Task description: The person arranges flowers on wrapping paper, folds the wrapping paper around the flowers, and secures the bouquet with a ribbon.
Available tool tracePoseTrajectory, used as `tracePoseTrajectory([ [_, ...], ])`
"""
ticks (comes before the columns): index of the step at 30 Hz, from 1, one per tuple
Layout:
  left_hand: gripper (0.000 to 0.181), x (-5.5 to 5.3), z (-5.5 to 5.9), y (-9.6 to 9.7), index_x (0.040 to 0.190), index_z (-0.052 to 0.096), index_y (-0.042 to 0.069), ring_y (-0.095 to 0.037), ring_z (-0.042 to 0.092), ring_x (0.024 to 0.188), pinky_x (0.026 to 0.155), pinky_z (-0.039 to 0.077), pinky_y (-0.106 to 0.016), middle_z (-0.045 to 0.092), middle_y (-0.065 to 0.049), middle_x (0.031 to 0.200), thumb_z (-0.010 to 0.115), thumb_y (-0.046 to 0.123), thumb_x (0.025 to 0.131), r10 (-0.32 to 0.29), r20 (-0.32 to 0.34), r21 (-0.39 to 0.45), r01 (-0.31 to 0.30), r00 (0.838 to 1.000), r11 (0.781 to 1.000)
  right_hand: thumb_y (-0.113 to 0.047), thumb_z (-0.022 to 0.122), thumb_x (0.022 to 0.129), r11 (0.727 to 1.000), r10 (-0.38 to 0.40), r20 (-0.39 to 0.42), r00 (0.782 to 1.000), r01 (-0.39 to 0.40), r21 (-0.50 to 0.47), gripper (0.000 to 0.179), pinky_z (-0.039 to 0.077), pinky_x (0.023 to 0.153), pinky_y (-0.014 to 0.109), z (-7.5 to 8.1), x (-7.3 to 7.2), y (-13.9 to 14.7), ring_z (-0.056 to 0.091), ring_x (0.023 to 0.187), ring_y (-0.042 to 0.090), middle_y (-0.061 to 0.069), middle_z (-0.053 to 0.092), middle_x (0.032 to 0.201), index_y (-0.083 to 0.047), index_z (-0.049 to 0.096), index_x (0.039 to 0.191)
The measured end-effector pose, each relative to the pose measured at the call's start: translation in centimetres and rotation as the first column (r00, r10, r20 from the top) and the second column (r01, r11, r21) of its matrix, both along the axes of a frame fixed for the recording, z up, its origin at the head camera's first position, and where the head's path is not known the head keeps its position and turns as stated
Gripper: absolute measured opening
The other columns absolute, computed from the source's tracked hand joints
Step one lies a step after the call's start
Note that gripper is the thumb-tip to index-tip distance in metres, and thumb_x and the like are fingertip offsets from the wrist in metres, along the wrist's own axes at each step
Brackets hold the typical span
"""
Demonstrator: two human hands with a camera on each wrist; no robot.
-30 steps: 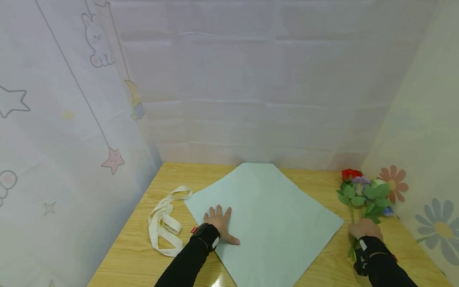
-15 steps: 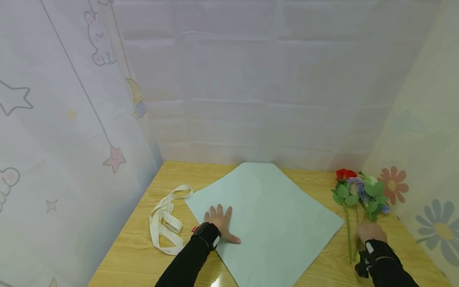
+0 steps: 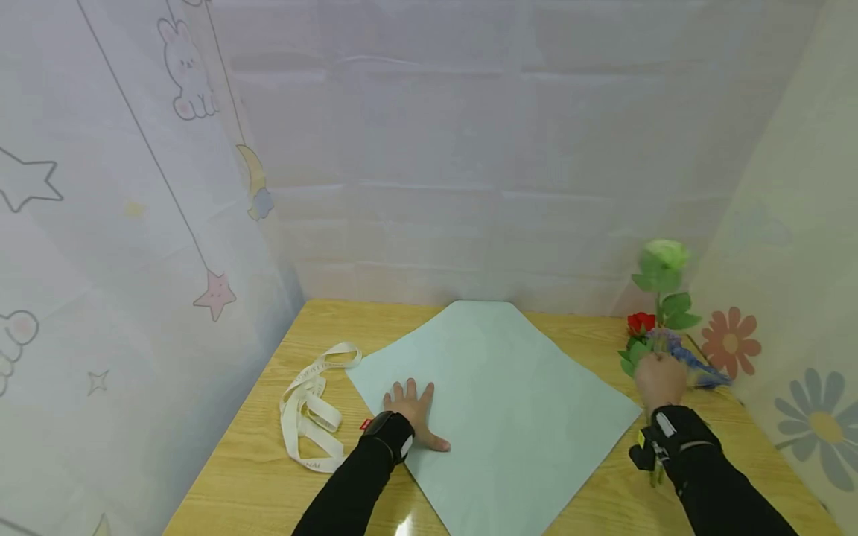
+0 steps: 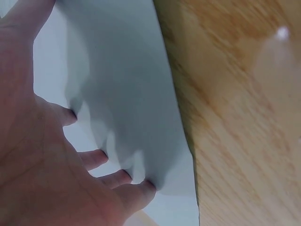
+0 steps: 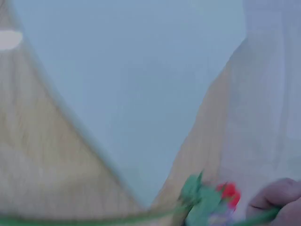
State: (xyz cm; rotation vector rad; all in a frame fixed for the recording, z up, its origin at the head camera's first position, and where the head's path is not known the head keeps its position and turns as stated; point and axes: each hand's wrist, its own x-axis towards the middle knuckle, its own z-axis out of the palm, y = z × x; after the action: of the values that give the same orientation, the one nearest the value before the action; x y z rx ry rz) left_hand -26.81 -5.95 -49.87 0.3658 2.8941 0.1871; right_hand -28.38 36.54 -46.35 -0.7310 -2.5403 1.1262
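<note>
My right hand grips the green stem of a pale greenish-white rose, held upright above the table at the right. Behind that hand lie a red rose and purple and blue flowers, partly hidden by it. In the right wrist view, thumb and finger pinch the stem. A large pale blue sheet of wrapping paper lies flat in the middle. On the paper's left side my left hand rests with its fingers spread; the left wrist view has its fingertips touching the sheet.
A loosely coiled cream ribbon with printed letters lies left of the paper on the wooden table. Patterned cloth walls stand behind the table and along both sides.
My right hand has lifted the white rose up and leftward, away from the other flowers, which stay on the table. My left hand and the paper have kept their place.
</note>
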Motion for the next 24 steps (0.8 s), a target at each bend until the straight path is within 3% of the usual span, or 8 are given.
tracePoseTrajectory([
  [2,0.113,-0.1,0.1,-0.1,0.156,0.041,0.015,-0.045,0.035,0.141,0.113,0.033,-0.059,0.037,-0.022,0.155,0.086,0.068,0.067,0.007,-0.002,-0.002,-0.007,1.000,1.000,-0.020,0.025,0.107,0.993,0.065,0.015,0.998,-0.063,-0.101,0.046,0.041,0.062,0.042,0.4,-1.1,-2.3,0.047,0.068,0.030,0.022,0.052,0.092,0.013,0.057,0.112],
  [5,0.114,-0.2,0.3,-0.2,0.157,0.041,0.016,-0.045,0.034,0.142,0.113,0.032,-0.059,0.036,-0.022,0.156,0.086,0.067,0.067,0.016,0.005,0.000,-0.016,1.000,1.000,-0.025,0.025,0.111,0.971,0.170,0.056,0.984,-0.158,-0.178,0.053,0.049,0.060,0.037,0.5,-2.4,-5.7,0.054,0.073,0.028,0.027,0.051,0.119,0.010,0.040,0.147],
  [8,0.112,0.1,0.8,-0.1,0.157,0.041,0.017,-0.046,0.032,0.144,0.114,0.032,-0.059,0.035,-0.021,0.158,0.087,0.065,0.067,0.022,0.019,0.005,-0.022,1.000,1.000,-0.026,0.025,0.111,0.958,0.208,0.063,0.976,-0.191,-0.216,0.052,0.048,0.059,0.033,0.0,-3.3,-9.0,0.052,0.079,0.026,0.028,0.049,0.127,0.008,0.040,0.147],
  [10,0.112,0.2,0.8,0.0,0.157,0.041,0.017,-0.046,0.033,0.144,0.113,0.032,-0.059,0.036,-0.021,0.157,0.087,0.065,0.067,0.018,0.013,0.008,-0.018,1.000,1.000,-0.024,0.025,0.109,0.949,0.226,0.054,0.973,-0.207,-0.236,0.051,0.046,0.058,0.032,-0.5,-3.6,-11.0,0.051,0.078,0.025,0.025,0.052,0.122,0.007,0.044,0.144],
  [15,0.113,0.4,0.6,0.0,0.157,0.041,0.017,-0.045,0.032,0.145,0.114,0.032,-0.059,0.035,-0.020,0.159,0.087,0.067,0.067,0.021,0.012,-0.004,-0.021,1.000,1.000,-0.015,0.023,0.100,0.915,0.271,-0.013,0.963,-0.262,-0.307,0.049,0.042,0.052,0.031,-2.2,-4.2,-15.3,0.045,0.057,0.018,0.012,0.054,0.084,0.003,0.054,0.134],
  [17,0.113,0.4,0.6,0.1,0.158,0.040,0.018,-0.045,0.031,0.146,0.115,0.031,-0.058,0.033,-0.020,0.160,0.086,0.067,0.067,0.027,0.024,-0.006,-0.026,0.999,1.000,-0.014,0.025,0.103,0.888,0.321,-0.035,0.946,-0.314,-0.335,0.046,0.043,0.052,0.031,-2.9,-4.4,-16.8,0.045,0.054,0.016,0.009,0.053,0.076,0.004,0.052,0.135],
  [21,0.112,0.4,0.8,0.3,0.158,0.039,0.019,-0.044,0.031,0.146,0.115,0.031,-0.058,0.033,-0.019,0.160,0.085,0.068,0.068,0.032,0.033,-0.020,-0.032,0.999,0.999,-0.016,0.032,0.109,0.843,0.428,-0.016,0.904,-0.406,-0.353,0.040,0.044,0.054,0.031,-4.4,-4.6,-18.6,0.052,0.056,0.017,0.011,0.061,0.076,0.008,0.047,0.138],
  [24,0.112,0.4,1.0,0.5,0.157,0.040,0.021,-0.043,0.032,0.145,0.114,0.032,-0.058,0.034,-0.018,0.159,0.085,0.068,0.067,0.037,0.034,-0.041,-0.035,0.999,0.999,-0.018,0.039,0.110,0.848,0.458,0.030,0.888,-0.426,-0.315,0.037,0.044,0.053,0.030,-5.4,-4.7,-19.2,0.054,0.058,0.018,0.012,0.065,0.079,0.007,0.049,0.135],
])
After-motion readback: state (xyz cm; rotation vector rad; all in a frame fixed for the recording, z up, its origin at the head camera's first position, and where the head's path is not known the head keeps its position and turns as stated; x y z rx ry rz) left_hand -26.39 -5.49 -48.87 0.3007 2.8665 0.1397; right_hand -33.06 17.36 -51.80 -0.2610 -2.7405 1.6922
